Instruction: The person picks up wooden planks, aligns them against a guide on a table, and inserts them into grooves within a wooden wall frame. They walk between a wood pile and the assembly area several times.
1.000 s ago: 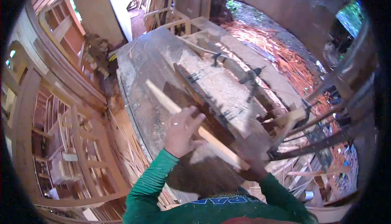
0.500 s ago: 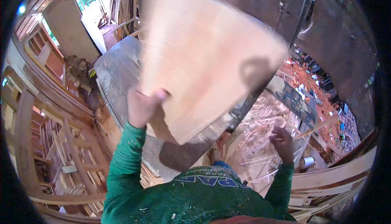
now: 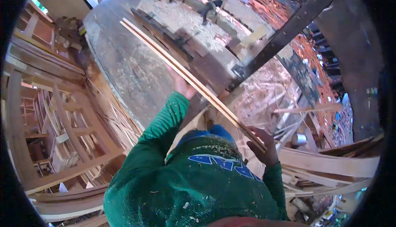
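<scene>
A pale wooden panel (image 3: 189, 77) is held on edge in front of me, so only its narrow edge shows, with a dark line running along it. It slants from the upper left down to the lower right. My left hand (image 3: 182, 83) supports it near the middle, with most of the fingers hidden behind the wood. At the near right end my right hand (image 3: 264, 145) grips it, fingers closed round the edge. Beneath and beyond the panel lies a worn workbench top (image 3: 119, 49), dusted with sawdust.
A dark metal beam (image 3: 284, 37) crosses the bench's right side. Dark clamp-like fittings (image 3: 210, 8) stand at the far side. Wooden frames (image 3: 53, 132) are stacked on the left. Long boards (image 3: 330, 164) lie at the right, near a small metal can (image 3: 299, 139). Wood scraps cover the floor.
The panel has turned from showing its broad face to standing edge-on, and has come lower. My right hand, free before, now holds its near end.
</scene>
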Demonstrator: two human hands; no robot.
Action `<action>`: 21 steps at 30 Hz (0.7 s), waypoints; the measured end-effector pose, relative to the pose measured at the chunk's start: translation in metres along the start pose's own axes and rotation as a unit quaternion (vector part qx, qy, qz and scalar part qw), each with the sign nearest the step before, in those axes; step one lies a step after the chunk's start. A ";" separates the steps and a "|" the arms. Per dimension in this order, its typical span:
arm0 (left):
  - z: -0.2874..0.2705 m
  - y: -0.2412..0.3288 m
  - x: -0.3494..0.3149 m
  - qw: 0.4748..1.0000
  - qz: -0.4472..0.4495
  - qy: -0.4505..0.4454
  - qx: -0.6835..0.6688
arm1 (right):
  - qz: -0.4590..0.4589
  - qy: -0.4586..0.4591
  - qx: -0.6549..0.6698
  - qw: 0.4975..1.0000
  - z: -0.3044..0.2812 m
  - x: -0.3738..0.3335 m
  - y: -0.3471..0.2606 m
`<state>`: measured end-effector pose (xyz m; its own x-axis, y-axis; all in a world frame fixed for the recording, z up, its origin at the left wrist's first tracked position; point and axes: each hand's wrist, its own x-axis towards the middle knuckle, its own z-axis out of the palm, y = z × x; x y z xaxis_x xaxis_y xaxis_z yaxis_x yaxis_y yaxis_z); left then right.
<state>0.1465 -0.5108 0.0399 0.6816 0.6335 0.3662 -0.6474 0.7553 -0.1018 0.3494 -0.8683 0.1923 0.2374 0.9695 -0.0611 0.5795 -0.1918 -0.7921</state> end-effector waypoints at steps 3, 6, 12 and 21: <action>-0.045 -0.046 -0.013 0.949 0.054 0.277 0.140 | 0.038 -0.016 -0.025 0.999 -0.005 -0.015 -0.010; -0.094 -0.069 -0.028 0.990 -0.027 -0.026 -0.136 | 0.104 -0.026 -0.045 0.993 -0.013 -0.023 -0.023; -0.107 -0.054 -0.048 0.955 -0.088 0.271 0.082 | 0.060 -0.021 -0.065 0.996 -0.029 -0.011 -0.022; -0.015 0.026 0.008 0.817 -0.007 0.387 0.427 | 0.097 -0.018 0.038 0.994 -0.003 0.024 0.037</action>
<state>0.1399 -0.4838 0.0267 0.4881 0.7918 -0.3672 -0.4144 0.5805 0.7009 0.3790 -0.8523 0.1633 0.3108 0.9205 -0.2369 0.4654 -0.3647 -0.8065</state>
